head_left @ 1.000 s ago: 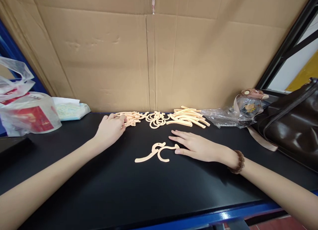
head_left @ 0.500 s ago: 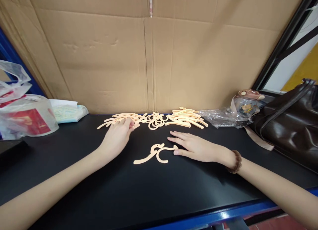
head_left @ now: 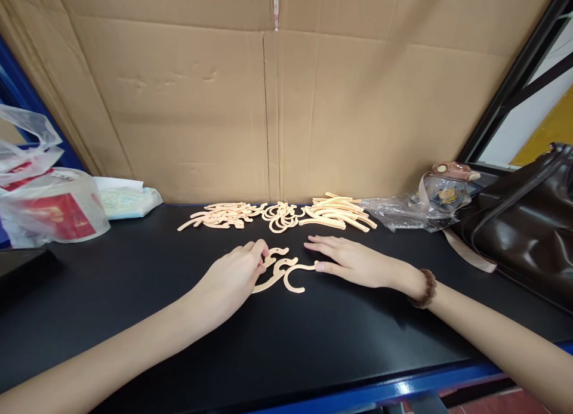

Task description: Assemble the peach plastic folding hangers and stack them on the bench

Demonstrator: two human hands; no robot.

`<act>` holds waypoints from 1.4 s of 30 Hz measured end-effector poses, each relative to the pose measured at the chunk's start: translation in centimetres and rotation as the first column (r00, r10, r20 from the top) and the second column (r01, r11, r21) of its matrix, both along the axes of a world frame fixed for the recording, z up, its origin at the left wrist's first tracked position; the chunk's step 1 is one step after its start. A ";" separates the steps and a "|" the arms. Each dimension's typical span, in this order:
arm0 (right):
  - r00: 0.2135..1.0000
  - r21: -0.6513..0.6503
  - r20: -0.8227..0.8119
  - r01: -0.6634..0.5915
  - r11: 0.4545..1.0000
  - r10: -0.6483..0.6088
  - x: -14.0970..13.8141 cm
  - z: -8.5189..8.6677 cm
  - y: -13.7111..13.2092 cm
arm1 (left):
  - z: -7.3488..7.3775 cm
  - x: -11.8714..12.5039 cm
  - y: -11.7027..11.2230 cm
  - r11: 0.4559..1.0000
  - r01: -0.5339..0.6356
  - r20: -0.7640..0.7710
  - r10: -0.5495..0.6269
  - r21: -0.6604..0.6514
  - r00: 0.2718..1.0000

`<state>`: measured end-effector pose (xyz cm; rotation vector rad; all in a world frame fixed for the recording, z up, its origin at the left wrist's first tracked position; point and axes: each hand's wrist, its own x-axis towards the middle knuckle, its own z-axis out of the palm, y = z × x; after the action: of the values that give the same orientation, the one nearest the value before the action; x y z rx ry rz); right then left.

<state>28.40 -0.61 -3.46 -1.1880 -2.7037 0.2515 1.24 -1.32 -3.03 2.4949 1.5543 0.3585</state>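
My left hand (head_left: 237,271) is closed, its fingertips pinching a peach hanger arm (head_left: 276,252) with a curved, hooked end. That piece is just above a second hanger arm (head_left: 271,281) lying on the black table; the left fingers partly cover both. Beside them lies a C-shaped hanger hook (head_left: 290,280), its upper end reaching my right thumb. My right hand (head_left: 351,262) rests on the table with its fingers stretched out and apart, the thumb at the hook's tip.
At the back are a pile of hanger arms (head_left: 224,214), a cluster of hooks (head_left: 283,217) and a stack of long curved strips (head_left: 338,212). Clear plastic wrap (head_left: 394,213), a bottle (head_left: 447,190) and a dark bag (head_left: 523,223) stand right. Plastic-wrapped goods (head_left: 58,205) stand left.
My left hand has moved from the left back pile toward me and right, bringing a hanger arm beside the loose pieces. My right hand has barely moved.
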 end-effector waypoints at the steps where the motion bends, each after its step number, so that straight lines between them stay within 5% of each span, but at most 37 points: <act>1: 1.000 0.019 -0.028 0.007 1.000 -0.007 0.2 0.0 0.3 | 0.2 0.0 -0.1 1.000 0.000 -0.001 0.000 -0.004 1.000; 6: 0.976 0.264 -0.093 0.217 0.940 -0.199 1.8 -0.3 2.6 | 1.5 0.8 -1.0 0.998 -0.032 -0.036 0.030 -0.060 0.999; 11: 0.943 0.392 -0.001 0.305 0.868 -0.331 3.3 -0.9 3.8 | 1.4 1.3 -1.0 0.987 0.102 -0.018 -0.101 0.125 0.995; 15: 0.931 0.391 0.080 0.300 0.870 -0.357 3.3 -1.2 3.8 | 0.5 1.1 -0.6 0.947 0.288 0.028 -0.295 0.139 0.955; 19: 0.943 0.385 0.075 0.274 0.882 -0.325 3.1 -1.2 3.9 | 0.0 1.1 -0.3 0.933 0.346 0.038 -0.351 0.099 0.936; 32: 0.925 0.529 0.057 0.291 0.797 -0.376 3.6 -1.3 4.2 | 0.4 1.2 0.1 0.939 0.336 0.109 -0.342 0.073 0.933; 42: 0.929 0.347 0.007 0.345 0.872 -0.370 3.8 -0.9 3.9 | 0.3 1.2 0.0 0.940 0.333 0.086 -0.339 0.078 0.937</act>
<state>32.22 3.33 -4.34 -1.5681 -2.3806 -0.3067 2.45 -1.28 -2.68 2.6805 1.0666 0.4728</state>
